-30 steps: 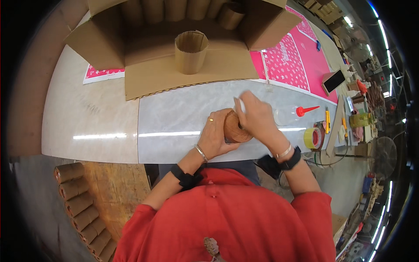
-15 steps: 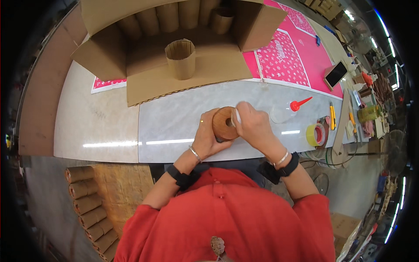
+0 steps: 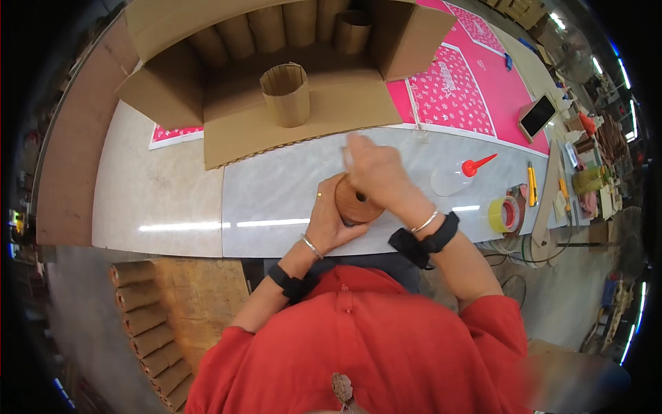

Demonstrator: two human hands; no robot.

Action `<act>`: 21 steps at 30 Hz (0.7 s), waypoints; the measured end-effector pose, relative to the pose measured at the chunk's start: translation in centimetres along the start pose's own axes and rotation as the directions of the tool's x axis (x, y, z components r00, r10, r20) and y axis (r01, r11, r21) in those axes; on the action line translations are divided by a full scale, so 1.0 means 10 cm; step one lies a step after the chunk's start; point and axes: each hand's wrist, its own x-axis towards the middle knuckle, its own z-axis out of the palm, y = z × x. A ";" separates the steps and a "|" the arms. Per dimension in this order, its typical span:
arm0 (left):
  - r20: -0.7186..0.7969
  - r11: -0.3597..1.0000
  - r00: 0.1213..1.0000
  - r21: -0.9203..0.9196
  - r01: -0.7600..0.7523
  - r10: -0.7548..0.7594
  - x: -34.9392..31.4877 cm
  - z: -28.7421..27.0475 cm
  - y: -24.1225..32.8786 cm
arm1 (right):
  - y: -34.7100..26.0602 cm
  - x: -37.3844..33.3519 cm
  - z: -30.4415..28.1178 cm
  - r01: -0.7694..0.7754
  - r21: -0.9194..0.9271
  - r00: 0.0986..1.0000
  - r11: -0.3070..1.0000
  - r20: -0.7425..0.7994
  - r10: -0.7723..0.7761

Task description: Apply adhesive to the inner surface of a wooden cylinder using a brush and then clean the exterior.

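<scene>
My left hand (image 3: 331,219) is wrapped around a round brown wooden piece (image 3: 357,207) with a dark hole in its top, held over the near part of the table. My right hand (image 3: 376,169) passes over the far side of this piece. Its fingers are curled together and slightly blurred; a pale bit shows at them, too unclear to name. Beyond both hands, a brown cardboard tube (image 3: 286,103) stands upright on the flap of an open cardboard box (image 3: 331,134). Several similar tubes line the inside of that box.
To the right lie a clear squeeze bottle with a red nozzle (image 3: 476,165), a roll of yellow tape (image 3: 498,214), a yellow cutter (image 3: 532,183) and a propped phone (image 3: 538,117). Pink printed sheets (image 3: 452,96) lie under the box. Stacked brown rolls (image 3: 148,317) sit lower left.
My right hand has moved up and left across the wooden piece, which has tilted a little. My left hand keeps its hold. The whole view has shifted slightly.
</scene>
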 end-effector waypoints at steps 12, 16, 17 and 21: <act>0.044 0.996 0.998 0.088 0.034 -0.038 0.06 -0.05 0.10 | 0.65 -0.66 -0.09 -0.442 -0.195 0.897 0.875 -0.104 0.430; 0.083 0.983 0.987 0.131 0.127 -0.138 0.14 -0.22 0.22 | 0.50 -0.63 -0.34 -0.172 -0.191 0.956 0.966 -0.271 0.117; 0.086 0.982 0.979 0.048 0.182 -0.186 0.18 -0.26 0.28 | 0.48 -0.68 -0.34 -0.172 -0.172 0.948 0.970 -0.298 0.115; 0.182 0.939 0.947 -0.174 0.296 -0.265 0.48 -0.26 0.58 | 0.42 -0.96 -0.27 -0.480 0.867 0.788 0.135 0.358 0.501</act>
